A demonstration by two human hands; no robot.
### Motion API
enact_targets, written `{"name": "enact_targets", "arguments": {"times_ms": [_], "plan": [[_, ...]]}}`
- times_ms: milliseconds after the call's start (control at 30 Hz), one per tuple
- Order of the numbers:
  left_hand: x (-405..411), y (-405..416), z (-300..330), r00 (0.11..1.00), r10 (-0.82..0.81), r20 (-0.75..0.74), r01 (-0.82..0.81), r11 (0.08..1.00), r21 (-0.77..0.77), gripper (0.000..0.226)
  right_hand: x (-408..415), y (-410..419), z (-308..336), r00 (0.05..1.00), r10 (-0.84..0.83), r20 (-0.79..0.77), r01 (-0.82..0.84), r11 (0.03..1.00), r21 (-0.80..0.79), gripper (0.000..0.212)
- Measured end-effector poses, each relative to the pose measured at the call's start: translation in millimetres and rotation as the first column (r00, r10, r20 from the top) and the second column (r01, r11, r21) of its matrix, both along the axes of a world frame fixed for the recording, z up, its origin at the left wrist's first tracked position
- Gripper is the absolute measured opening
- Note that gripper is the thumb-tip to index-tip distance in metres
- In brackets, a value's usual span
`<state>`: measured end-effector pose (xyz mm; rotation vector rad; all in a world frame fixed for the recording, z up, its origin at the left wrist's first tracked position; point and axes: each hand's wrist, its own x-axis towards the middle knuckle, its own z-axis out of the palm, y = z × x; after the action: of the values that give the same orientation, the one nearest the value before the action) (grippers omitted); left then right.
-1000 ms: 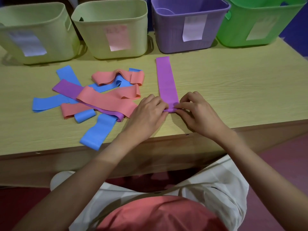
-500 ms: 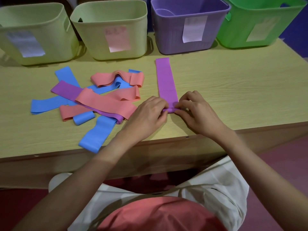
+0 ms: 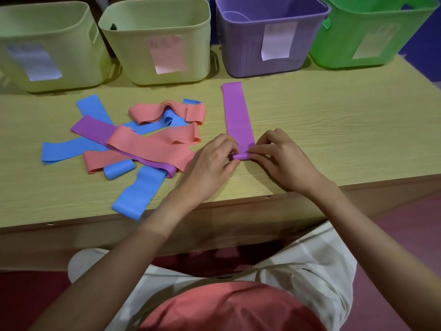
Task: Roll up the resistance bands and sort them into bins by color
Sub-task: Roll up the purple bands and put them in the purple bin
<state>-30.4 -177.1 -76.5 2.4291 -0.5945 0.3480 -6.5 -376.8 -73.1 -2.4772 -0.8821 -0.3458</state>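
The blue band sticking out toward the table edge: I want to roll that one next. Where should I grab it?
Pinch the blue band by its free near end, coming from the table's front edge; its far end is tucked under the purple band.

Purple band [image 3: 237,115], purple bin [image 3: 272,37], green bin [image 3: 372,32], pale wood-grain table [image 3: 334,130].

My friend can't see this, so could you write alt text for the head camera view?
Two bare hands, left and right, pinch the rolled near end of a flat purple resistance band on a pale wooden table. Loose blue, pink and purple bands lie left; four plastic bins stand behind.
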Motion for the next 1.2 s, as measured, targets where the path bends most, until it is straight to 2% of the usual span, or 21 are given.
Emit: {"name": "enact_targets", "arguments": {"times_ms": [133, 333, 533, 733, 900, 1200], "plan": [[0.2, -2.9, -1.3, 0.999, 0.022, 0.028, -0.022, 1.0, 0.004, 0.01, -0.6, -0.6, -1.2, 1.0, -0.015, 0.009, 0.015, 1.0, -0.017, 0.02], [3.5, -3.9, 1.1, 0.998, 0.039, 0.049, -0.041, 0.998, 0.04, 0.013, -2.9, 0.7, -3.1, 0.999, -0.029, -0.036, 0.028, 0.999, -0.032, 0.035], [7.1, -5.0, 1.1, 0.998, 0.039, 0.055, -0.043, 0.997, 0.07, 0.016, 0.9, 3.3, -0.8, 0.999, -0.032, -0.01, 0.032, 0.999, -0.021, 0.015], [5.3, -5.5, -1.5, 0.997, 0.068, 0.022, -0.069, 0.995, 0.066, 0.027, 3.6, 5.1, -0.6, 0.997, -0.067, -0.026, 0.068, 0.998, 0.009, 0.016], [8.3, -6.3, -0.3, 0.995, 0.101, -0.018, -0.101, 0.995, 0.021, 0.014, 5.2, 7.0, 1.1, 0.997, -0.074, -0.025, 0.075, 0.997, 0.015, 0.018], [16.4, -3.1, 1.6, 0.994, 0.103, 0.023, -0.104, 0.993, 0.05, 0.019, 8.0, 10.0, 0.7, 0.997, -0.078, -0.003, 0.078, 0.997, -0.004, 0.024]]}}
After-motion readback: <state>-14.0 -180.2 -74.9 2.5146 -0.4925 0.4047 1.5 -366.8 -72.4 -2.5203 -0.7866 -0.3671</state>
